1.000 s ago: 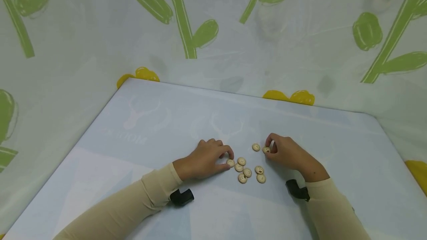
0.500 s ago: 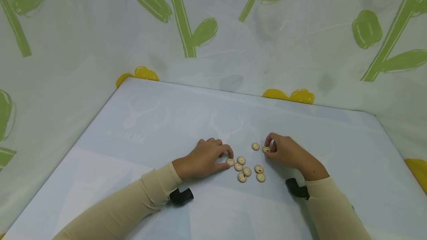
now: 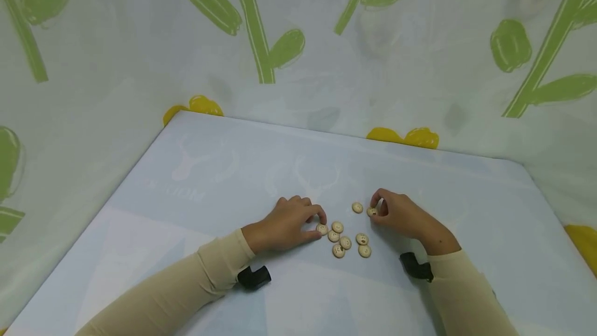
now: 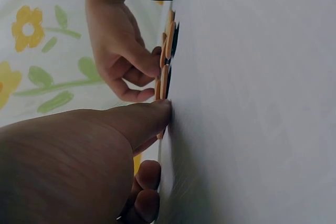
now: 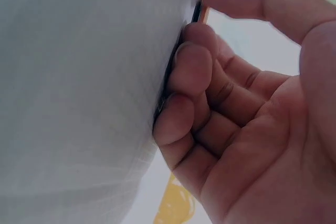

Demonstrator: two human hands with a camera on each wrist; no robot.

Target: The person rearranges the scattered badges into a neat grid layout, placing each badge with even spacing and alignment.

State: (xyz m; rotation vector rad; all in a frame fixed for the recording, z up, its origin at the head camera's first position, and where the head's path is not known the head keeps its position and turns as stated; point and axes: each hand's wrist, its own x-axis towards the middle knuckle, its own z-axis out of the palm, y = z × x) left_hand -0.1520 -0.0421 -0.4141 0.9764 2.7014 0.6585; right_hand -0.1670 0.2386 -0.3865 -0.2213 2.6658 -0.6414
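Note:
Small round wooden discs with drawn faces lie on the pale table. My left hand point(image 3: 288, 224) pinches the leftmost disc point(image 3: 322, 229) between thumb and fingertips, flat on the tabletop. Farther right, my right hand point(image 3: 402, 215) holds another face disc point(image 3: 371, 211) by its edges with thumb and index finger. A single disc point(image 3: 357, 207) lies just left of it. Between the hands is a loose group of several discs point(image 3: 345, 242), some edges touching. In the right wrist view, the other fingers point(image 5: 191, 69) curl against the table, and only the held disc's edge shows.
The table point(image 3: 224, 170) is covered in a pale blue-white sheet with faint antler prints. Around it hangs a white curtain point(image 3: 326, 97) printed with green stems and yellow flowers. A black wrist mount point(image 3: 254, 277) sits under the left sleeve, another point(image 3: 416, 266) under the right.

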